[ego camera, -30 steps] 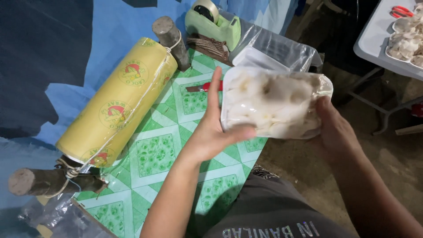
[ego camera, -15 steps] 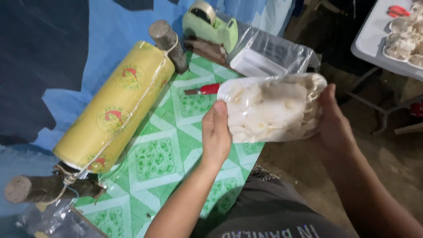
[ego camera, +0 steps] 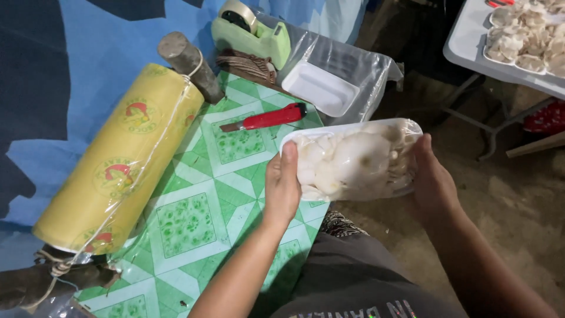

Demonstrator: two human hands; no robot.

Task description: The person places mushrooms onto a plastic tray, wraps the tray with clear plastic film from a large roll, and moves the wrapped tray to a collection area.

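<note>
1. Holding a wrapped tray of white mushrooms (ego camera: 353,160) above the near right edge of the tabletop (ego camera: 200,218), I have my left hand (ego camera: 282,189) and right hand (ego camera: 432,182) clasped on its two ends.
2. Film looks already stretched over it; I judge only sealing underneath remains.
3. Left lies the yellow film roll (ego camera: 120,159); farther off, a red cutter (ego camera: 268,118), empty white tray (ego camera: 321,88) and green tape dispenser (ego camera: 253,32). Nothing blocks my hands.

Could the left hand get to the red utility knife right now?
Probably not without letting go: the left hand and right hand both grip the wrapped tray of mushrooms. Otherwise the way looks free, since the red utility knife lies uncovered on the green patterned surface just beyond.
</note>
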